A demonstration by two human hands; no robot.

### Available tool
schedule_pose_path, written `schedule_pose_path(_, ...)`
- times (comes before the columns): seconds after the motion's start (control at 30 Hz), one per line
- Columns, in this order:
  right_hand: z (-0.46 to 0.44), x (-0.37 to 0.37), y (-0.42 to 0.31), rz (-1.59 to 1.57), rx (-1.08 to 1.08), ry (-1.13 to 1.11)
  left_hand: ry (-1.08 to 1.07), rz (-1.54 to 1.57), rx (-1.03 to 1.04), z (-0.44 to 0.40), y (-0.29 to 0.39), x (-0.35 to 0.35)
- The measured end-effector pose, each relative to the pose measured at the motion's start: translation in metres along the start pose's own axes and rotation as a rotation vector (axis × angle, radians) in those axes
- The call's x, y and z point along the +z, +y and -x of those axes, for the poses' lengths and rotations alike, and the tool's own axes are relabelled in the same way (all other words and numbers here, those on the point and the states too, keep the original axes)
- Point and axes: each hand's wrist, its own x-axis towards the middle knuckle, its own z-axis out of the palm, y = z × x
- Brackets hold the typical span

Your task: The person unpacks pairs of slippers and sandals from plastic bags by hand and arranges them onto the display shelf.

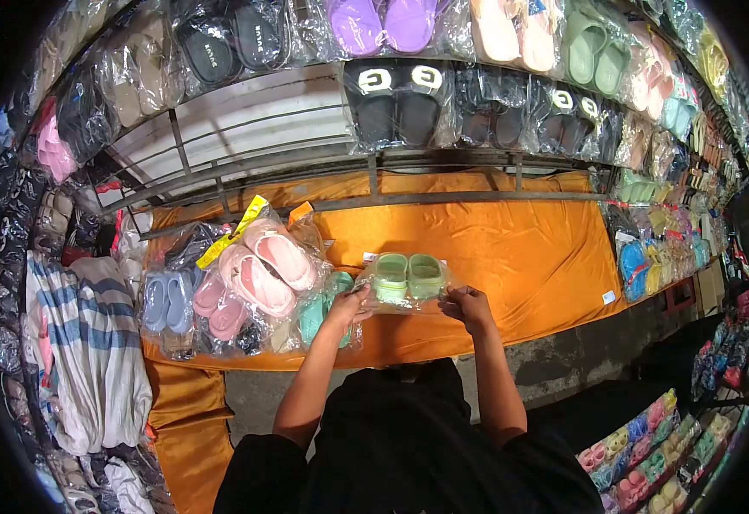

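Clogs [424, 272], green, bagged, held between left hand [350, 305] and right hand [468, 307].

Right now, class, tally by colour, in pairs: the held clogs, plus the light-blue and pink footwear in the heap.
Light green clogs: 1 pair
Light-blue footwear: 1 pair
Pale-pink footwear: 1 pair
Darker-pink footwear: 1 pair
Total: 4 pairs

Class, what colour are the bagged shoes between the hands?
The shoes are light green: head view.
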Motion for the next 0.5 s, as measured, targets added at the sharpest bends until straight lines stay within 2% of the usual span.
schedule_pose_path(0.47,-0.006,0.012,-0.003,-0.302,-0.137,-0.002,-0.01,0.346,0.335,-0.006,0.014,0.007)
schedule_pose_path(0.5,-0.008,0.01,-0.004,-0.351,-0.168,-0.098,-0.018,0.339,0.386,-0.005,0.014,0.008)
